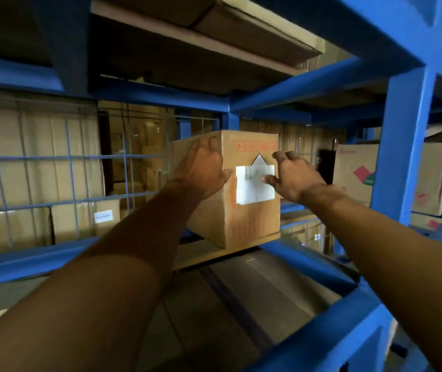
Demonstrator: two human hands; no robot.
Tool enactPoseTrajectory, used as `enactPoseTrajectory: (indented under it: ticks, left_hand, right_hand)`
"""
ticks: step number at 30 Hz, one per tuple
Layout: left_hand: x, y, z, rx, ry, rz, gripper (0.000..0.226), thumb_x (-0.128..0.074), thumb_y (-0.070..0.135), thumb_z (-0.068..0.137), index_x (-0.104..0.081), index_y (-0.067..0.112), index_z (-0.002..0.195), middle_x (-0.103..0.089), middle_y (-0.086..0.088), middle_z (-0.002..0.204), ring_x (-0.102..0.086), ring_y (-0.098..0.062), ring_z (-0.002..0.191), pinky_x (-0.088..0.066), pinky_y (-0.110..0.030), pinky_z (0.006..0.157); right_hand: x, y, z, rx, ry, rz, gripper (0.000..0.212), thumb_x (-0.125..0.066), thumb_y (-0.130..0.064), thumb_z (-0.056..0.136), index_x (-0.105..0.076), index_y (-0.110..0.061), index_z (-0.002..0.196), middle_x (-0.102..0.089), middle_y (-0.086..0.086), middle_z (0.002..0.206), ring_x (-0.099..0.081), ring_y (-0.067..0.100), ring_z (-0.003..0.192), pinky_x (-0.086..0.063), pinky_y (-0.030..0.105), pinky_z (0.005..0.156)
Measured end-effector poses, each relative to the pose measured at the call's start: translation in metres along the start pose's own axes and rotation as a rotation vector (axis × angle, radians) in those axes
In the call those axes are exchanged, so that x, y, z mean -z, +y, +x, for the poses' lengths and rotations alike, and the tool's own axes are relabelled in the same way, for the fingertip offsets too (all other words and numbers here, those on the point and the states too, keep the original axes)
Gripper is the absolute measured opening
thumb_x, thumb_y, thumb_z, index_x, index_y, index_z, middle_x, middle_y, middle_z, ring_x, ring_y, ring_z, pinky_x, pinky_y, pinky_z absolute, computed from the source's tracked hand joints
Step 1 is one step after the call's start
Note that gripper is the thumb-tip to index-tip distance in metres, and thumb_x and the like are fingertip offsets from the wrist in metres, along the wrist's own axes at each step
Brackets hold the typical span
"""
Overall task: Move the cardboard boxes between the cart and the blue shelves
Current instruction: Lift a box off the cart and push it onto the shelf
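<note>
Brown cardboard box [241,218] with a white rectangular label [253,190] stands upright on the blue metal shelf [399,157], toward its rear edge. Left hand [203,170]: fingers flat on the box's left face, thumb at the front-left edge. Right hand [292,178]: fingers spread, holding nothing, near the box's front-right edge; contact unclear.
</note>
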State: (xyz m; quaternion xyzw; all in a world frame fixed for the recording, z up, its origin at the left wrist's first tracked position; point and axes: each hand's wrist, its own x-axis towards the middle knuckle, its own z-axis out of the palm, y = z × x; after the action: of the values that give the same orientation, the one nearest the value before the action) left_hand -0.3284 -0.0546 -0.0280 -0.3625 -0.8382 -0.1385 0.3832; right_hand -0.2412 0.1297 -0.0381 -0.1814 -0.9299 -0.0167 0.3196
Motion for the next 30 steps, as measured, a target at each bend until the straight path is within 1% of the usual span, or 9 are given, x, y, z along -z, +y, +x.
enactPoseTrajectory:
  ticks: [4, 8, 14, 18, 20, 22, 24, 26, 30]
  left_hand:
    - [-0.040, 0.031, 0.060, -0.007, 0.092, 0.048, 0.108, -0.073, 0.055, 0.074, -0.015, 0.006, 0.150, -0.025, -0.015, 0.150, -0.027, -0.030, 0.137, -0.023, -0.038, 0.113]
    - [-0.066, 0.032, 0.089, 0.060, 0.003, 0.132, 0.137, -0.082, 0.061, 0.055, 0.003, 0.016, 0.153, 0.000, -0.009, 0.158, -0.001, -0.034, 0.145, -0.007, -0.054, 0.115]
    - [-0.069, -0.003, 0.089, 0.132, -0.095, 0.147, 0.142, -0.087, 0.059, 0.046, 0.003, 0.026, 0.151, -0.006, -0.003, 0.156, -0.006, -0.033, 0.144, -0.017, -0.062, 0.113]
    - [-0.052, -0.019, 0.086, 0.246, -0.180, 0.075, 0.154, -0.093, 0.050, 0.040, 0.014, 0.031, 0.150, 0.009, 0.004, 0.158, 0.007, -0.036, 0.144, -0.015, -0.067, 0.111]
    - [-0.050, -0.019, 0.086, 0.319, -0.205, 0.026, 0.160, -0.095, 0.044, 0.037, 0.022, 0.041, 0.146, 0.023, 0.004, 0.157, 0.015, -0.044, 0.142, -0.009, -0.071, 0.109]
    - [-0.052, -0.020, 0.084, 0.443, -0.215, -0.091, 0.163, -0.097, 0.037, 0.036, 0.027, 0.050, 0.140, 0.033, -0.007, 0.154, 0.017, -0.049, 0.139, -0.004, -0.069, 0.109]
    - [-0.054, -0.024, 0.080, 0.520, -0.214, -0.262, 0.162, -0.098, 0.030, 0.039, 0.028, 0.054, 0.138, 0.012, -0.023, 0.158, 0.000, -0.050, 0.141, -0.007, -0.065, 0.112]
    - [-0.053, -0.021, 0.074, 0.501, -0.201, -0.375, 0.156, -0.096, 0.020, 0.044, 0.021, 0.048, 0.143, -0.031, -0.020, 0.151, -0.026, -0.044, 0.138, -0.018, -0.058, 0.114]
    - [-0.050, -0.010, 0.067, 0.478, -0.127, -0.407, 0.139, -0.091, 0.005, 0.050, 0.004, 0.037, 0.146, -0.055, -0.011, 0.131, -0.049, -0.038, 0.124, -0.035, -0.050, 0.106]
  right_hand:
    - [-0.012, 0.047, 0.058, 0.007, -0.026, 0.090, 0.080, -0.072, -0.046, 0.083, -0.029, -0.019, 0.145, -0.038, 0.016, 0.145, -0.042, 0.041, 0.130, -0.040, 0.047, 0.106]
    - [-0.024, 0.069, 0.097, 0.027, -0.060, 0.163, 0.106, -0.085, -0.047, 0.067, -0.021, -0.025, 0.149, -0.030, 0.014, 0.151, -0.037, 0.040, 0.134, -0.037, 0.051, 0.109]
    - [-0.048, 0.069, 0.126, 0.071, -0.132, 0.253, 0.136, -0.093, -0.044, 0.051, 0.001, -0.042, 0.149, -0.012, 0.016, 0.156, -0.024, 0.047, 0.140, -0.033, 0.063, 0.108]
    - [-0.055, 0.051, 0.134, 0.130, -0.196, 0.417, 0.151, -0.097, -0.038, 0.047, 0.021, -0.056, 0.142, -0.004, 0.020, 0.160, -0.010, 0.049, 0.144, -0.024, 0.067, 0.110]
    - [-0.053, 0.044, 0.139, 0.177, -0.241, 0.466, 0.155, -0.096, -0.045, 0.043, 0.027, -0.061, 0.136, -0.012, 0.020, 0.159, -0.017, 0.048, 0.143, -0.025, 0.065, 0.110]
    - [-0.052, 0.042, 0.143, 0.204, -0.269, 0.544, 0.157, -0.092, -0.062, 0.029, 0.028, -0.067, 0.131, -0.028, 0.018, 0.155, -0.032, 0.044, 0.137, -0.032, 0.061, 0.108]
    - [-0.053, 0.040, 0.142, 0.199, -0.274, 0.602, 0.157, -0.092, -0.060, 0.028, 0.022, -0.065, 0.135, -0.041, 0.014, 0.148, -0.047, 0.039, 0.127, -0.044, 0.051, 0.101]
    - [-0.053, 0.038, 0.136, 0.208, -0.244, 0.651, 0.148, -0.097, -0.038, 0.045, 0.009, -0.049, 0.148, -0.046, 0.011, 0.143, -0.051, 0.035, 0.123, -0.045, 0.039, 0.096]
    - [-0.054, 0.035, 0.126, 0.184, -0.166, 0.694, 0.134, -0.097, -0.025, 0.050, -0.008, -0.039, 0.148, -0.049, 0.010, 0.140, -0.049, 0.035, 0.125, -0.045, 0.046, 0.101]
